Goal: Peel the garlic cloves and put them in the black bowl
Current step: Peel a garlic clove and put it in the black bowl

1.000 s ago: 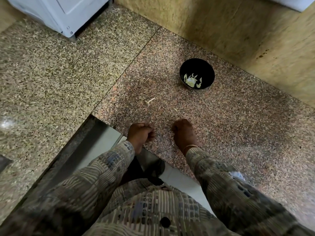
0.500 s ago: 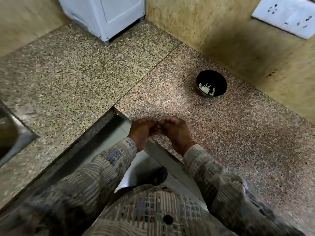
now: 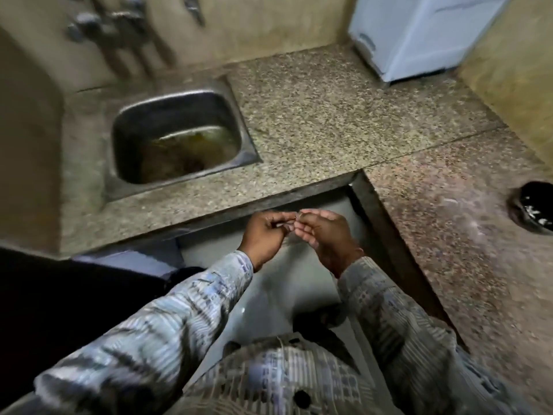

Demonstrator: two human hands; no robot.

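At right — black bowl (image 3: 535,193), pale cloves (image 3: 534,211)

Steel sink (image 3: 179,139), granite counter (image 3: 314,121), beige wall (image 3: 269,22)

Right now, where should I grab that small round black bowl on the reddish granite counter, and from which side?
I'd pinch the near rim of the small round black bowl with the right hand, now busy on a small garlic clove, coming from above-left. It stands upright, mouth up, with pale pieces inside, so hold the wall only.
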